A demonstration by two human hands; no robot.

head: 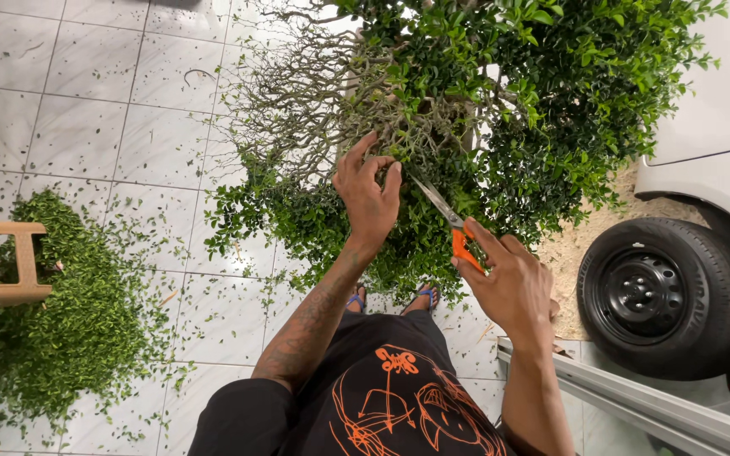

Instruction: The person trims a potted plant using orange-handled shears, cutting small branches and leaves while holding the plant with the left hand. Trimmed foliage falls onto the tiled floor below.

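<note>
Light, stiff orange-handled steel scissors (451,221) are gripped by the handle loops in the clenched right hand (509,283), blades pushed into the dense green small-leaved shrub (500,110), whose thin, springy, easily snapped twigs are pinched by the left hand (369,194); no pot or other container can be seen

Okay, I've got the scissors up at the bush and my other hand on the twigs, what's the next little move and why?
Probably close the scissors on the twig just past your left hand. The blades point into the bush right beside the fingers gripping the bare branches, and the right hand already holds the orange handles, so a short snip there looks ready. Keep fingertips clear.
</note>
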